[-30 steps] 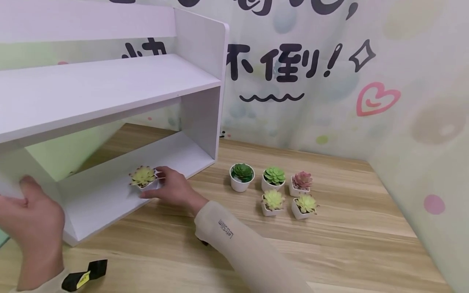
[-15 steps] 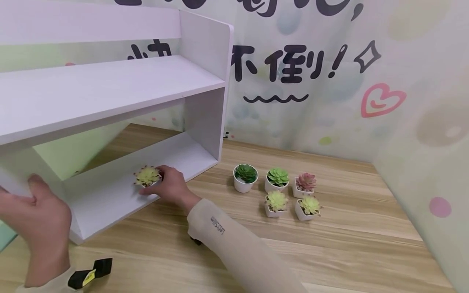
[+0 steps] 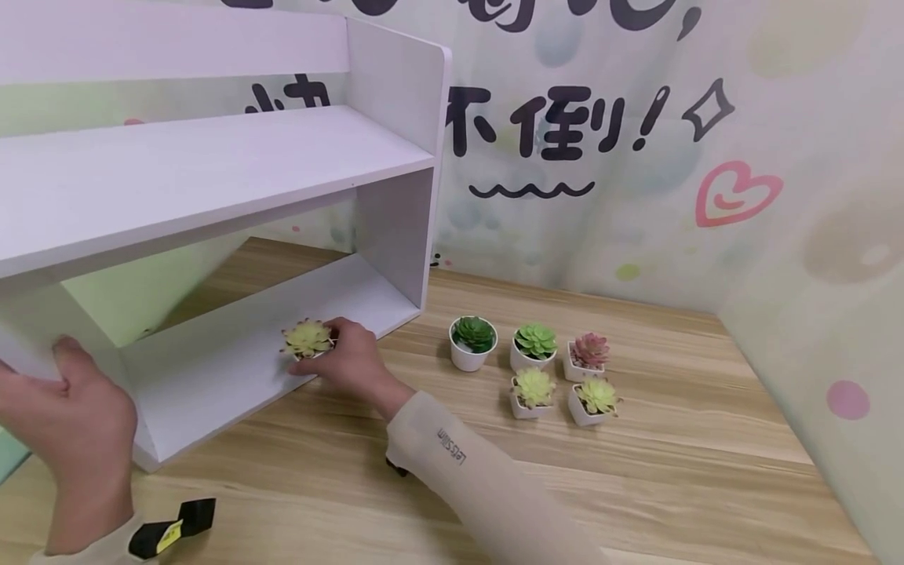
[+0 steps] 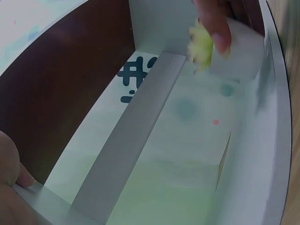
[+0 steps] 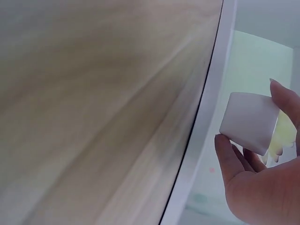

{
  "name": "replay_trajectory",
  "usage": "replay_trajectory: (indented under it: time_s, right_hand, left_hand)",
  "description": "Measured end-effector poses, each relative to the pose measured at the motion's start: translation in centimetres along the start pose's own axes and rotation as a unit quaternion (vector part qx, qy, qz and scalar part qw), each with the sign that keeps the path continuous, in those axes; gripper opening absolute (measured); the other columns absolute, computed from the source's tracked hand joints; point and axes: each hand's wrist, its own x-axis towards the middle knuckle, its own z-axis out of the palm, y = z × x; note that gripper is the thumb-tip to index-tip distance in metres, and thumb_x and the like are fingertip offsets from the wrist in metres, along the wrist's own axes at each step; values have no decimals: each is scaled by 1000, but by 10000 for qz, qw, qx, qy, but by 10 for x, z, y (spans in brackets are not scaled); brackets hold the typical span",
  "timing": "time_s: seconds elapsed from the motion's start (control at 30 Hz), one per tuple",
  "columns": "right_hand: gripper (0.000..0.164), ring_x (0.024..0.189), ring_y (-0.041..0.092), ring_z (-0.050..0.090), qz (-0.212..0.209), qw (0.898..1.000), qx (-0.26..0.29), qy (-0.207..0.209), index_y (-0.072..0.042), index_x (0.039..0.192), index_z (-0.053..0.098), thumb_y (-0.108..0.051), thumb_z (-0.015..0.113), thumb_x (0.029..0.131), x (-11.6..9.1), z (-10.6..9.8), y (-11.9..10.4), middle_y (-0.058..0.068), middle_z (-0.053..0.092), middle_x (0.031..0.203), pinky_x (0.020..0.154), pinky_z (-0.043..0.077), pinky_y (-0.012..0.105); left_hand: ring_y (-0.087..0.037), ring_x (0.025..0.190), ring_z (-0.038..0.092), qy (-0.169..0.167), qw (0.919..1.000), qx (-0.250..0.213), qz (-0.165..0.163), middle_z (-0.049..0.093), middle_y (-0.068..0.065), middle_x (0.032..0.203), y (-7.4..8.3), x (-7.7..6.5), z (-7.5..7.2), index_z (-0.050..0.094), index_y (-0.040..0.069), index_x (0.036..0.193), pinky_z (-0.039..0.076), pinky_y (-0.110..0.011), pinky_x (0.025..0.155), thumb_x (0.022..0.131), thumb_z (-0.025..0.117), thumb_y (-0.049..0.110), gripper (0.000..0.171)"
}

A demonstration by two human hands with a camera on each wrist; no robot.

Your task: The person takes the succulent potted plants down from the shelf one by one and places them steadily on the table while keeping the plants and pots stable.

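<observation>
My right hand [image 3: 351, 357] holds a small potted succulent [image 3: 308, 339] with pale yellow-green leaves. Its white square pot [image 5: 250, 121] is pinched between thumb and fingers in the right wrist view. The plant hovers at or just above the bottom board of a white shelf [image 3: 212, 369]; whether it touches the board I cannot tell. At the shelf's left end, my left hand [image 3: 78, 420] grips the upright side panel, thumb on the inner face. The left wrist view shows only part of that hand [image 4: 11, 183] at the panel's edge.
Right of the shelf, several potted succulents stand on the wooden table [image 3: 671, 471]: a dark green one [image 3: 473, 336], a bright green one [image 3: 535, 343], a pink one [image 3: 589, 351] and two yellow-green ones, left [image 3: 533, 388] and right [image 3: 595, 399]. A printed wall cloth [image 3: 636, 196] hangs behind.
My right hand has carried the succulent a little to the right along the bottom board. The view has shifted slightly. My left hand stays on the side panel.
</observation>
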Motion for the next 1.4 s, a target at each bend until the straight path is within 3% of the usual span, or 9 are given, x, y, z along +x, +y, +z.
replay_trajectory:
  time_s: [0.13, 0.33, 0.57, 0.83, 1.1, 1.33, 1.4]
  right_hand:
    - [75, 109, 12, 62, 36, 10000, 79, -32, -7, 135, 59, -30, 92, 72, -10, -18, 6, 6, 67, 127, 95, 50, 23]
    - [78, 109, 16, 62, -61, 9998, 161, -53, -8, 139, 54, -30, 91, 74, -30, -49, 17, 9, 65, 127, 97, 52, 31]
    - [77, 107, 20, 63, -81, 9982, -532, 253, -9, 133, 58, -39, 93, 70, -51, -82, 40, 9, 67, 123, 94, 54, 36]
    - [77, 109, 28, 64, 133, 9945, -875, 557, -4, 131, 56, -38, 91, 73, -73, -108, 67, 16, 67, 122, 96, 54, 44]
    - [78, 101, 29, 67, 335, 9852, -1566, 608, 0, 128, 57, -41, 92, 71, -86, -119, 79, 18, 70, 114, 87, 56, 43]
    - [74, 95, 24, 64, 402, 9843, -1645, 490, 2, 120, 58, -36, 94, 68, -93, -123, 82, 16, 69, 107, 82, 55, 40]
    - [74, 97, 25, 64, 392, 9845, -1639, 496, 1, 121, 57, -35, 94, 68, -94, -124, 84, 17, 69, 109, 84, 55, 41]
  left_hand:
    - [-8, 135, 36, -29, 9998, 167, 41, 38, 1, 154, -7, 1, -1, 26, 7, 157, 26, -20, 115, 101, 40, 14, 58]
    - [-6, 136, 33, -48, 9968, 480, -636, 34, -2, 160, -5, -2, -1, 27, 9, 157, 23, -17, 116, 104, 40, 23, 57]
    - [-4, 124, 41, -121, 9885, 814, -1272, 37, 0, 154, 0, -5, -2, 27, 14, 157, 31, -18, 109, 105, 37, 31, 55]
    - [3, 112, 41, -60, 9877, 874, -1296, 43, 11, 139, 2, -4, -1, 32, 15, 154, 32, -16, 100, 105, 39, 31, 52]
    - [8, 100, 40, -105, 9819, 969, -1623, 41, 24, 118, 0, -4, -2, 35, 18, 152, 32, -14, 93, 105, 38, 34, 50]
    - [3, 118, 42, -156, 9835, 946, -1532, 42, 13, 140, 3, -5, 0, 31, 18, 154, 33, -16, 107, 106, 36, 34, 52]
    - [4, 116, 42, -156, 9824, 951, -1599, 43, 14, 137, 4, -5, 0, 32, 18, 154, 33, -16, 106, 106, 36, 34, 51]
